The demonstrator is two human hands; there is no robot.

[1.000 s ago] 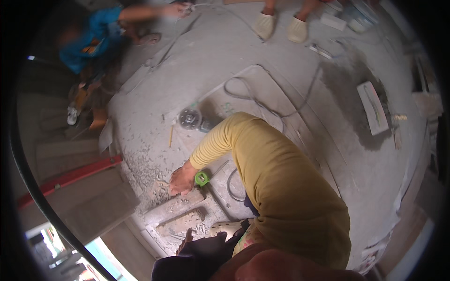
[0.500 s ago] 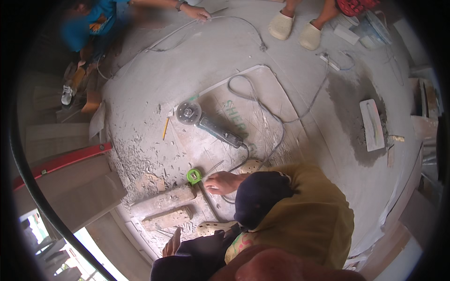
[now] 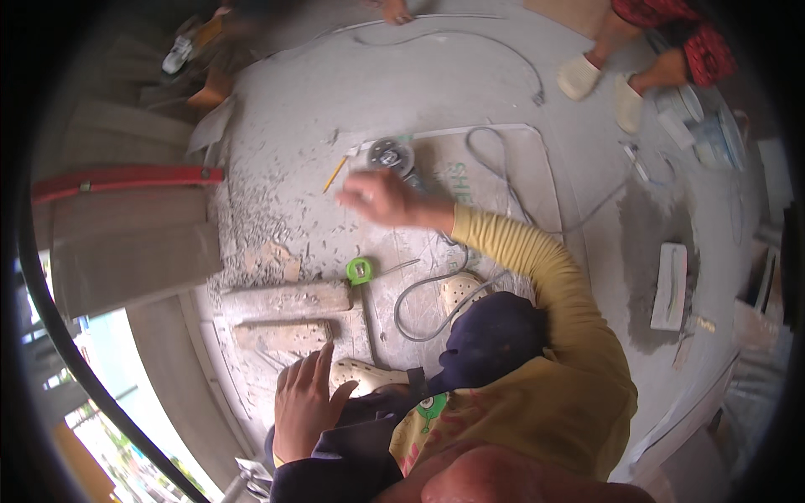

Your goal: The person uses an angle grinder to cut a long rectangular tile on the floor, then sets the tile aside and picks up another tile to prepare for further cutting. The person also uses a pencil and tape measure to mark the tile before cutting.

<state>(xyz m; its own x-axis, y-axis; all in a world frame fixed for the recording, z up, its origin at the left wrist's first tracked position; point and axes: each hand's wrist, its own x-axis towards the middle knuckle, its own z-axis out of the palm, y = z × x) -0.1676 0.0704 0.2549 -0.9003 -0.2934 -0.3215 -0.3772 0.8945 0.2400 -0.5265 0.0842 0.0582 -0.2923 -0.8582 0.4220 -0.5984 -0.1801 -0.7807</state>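
My right hand [image 3: 381, 199] reaches forward over the board, slightly blurred, its fingers stretched out and nothing seen in them. It is just short of a yellow pencil [image 3: 335, 174] and partly covers an angle grinder [image 3: 391, 156], whose round disc shows beyond it. My left hand [image 3: 306, 402] is spread open by my left leg, holding nothing, its fingertips near a dusty block [image 3: 281, 336]. A green tape measure [image 3: 360, 270] lies between my hands, beside a longer dusty block [image 3: 289, 298] and a thin rod [image 3: 397, 268].
A marked board [image 3: 537, 193] with a looping grey cable [image 3: 402, 314] lies before me. Rubble [image 3: 260, 210] covers the floor at left, near a red level [image 3: 126, 182]. A white trowel-like float [image 3: 669, 287] rests on a damp patch. Another person's feet [image 3: 580, 77] and a co-worker's hand [image 3: 397, 12] are at the far side.
My right hand has moved forward from beside the tape measure to near the pencil and grinder. My left hand has come further into view, spread. The view has shifted; the far co-worker's hand is nearer the edge.
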